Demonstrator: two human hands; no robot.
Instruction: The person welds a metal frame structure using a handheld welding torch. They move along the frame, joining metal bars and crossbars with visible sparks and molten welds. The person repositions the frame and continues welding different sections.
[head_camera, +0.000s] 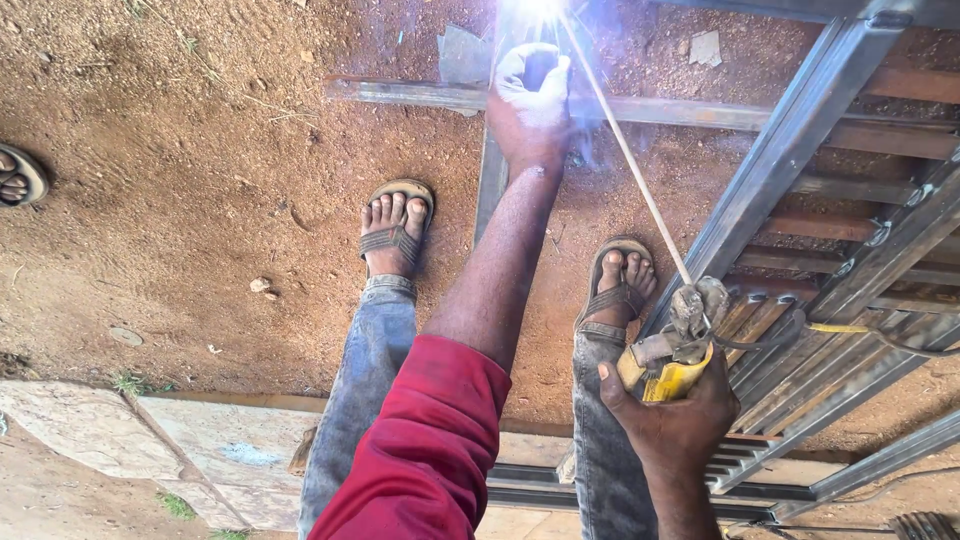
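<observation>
- Steel bars are lying crossed on the red dirt ground, and a bright arc is burning at the joint at the top edge of the view.
- Left hand is pressing on the upright bar just below the arc, fingers curled tight around what looks like a pale rag or glove; glare is hiding the detail.
- Right hand is gripping the yellow electrode holder, fingers wrapped closed round its handle.
- Welding rod is running from the holder's clamp up to the arc, its tip touching the joint.
- Progress, as a judgement: this joint is being welded now; whether the seam is complete cannot be told through the glare.
- Metal frame with many slats is lying just beside the right hand.
- No packages, labels or signs are showing; the holder's yellow body is plain.
</observation>
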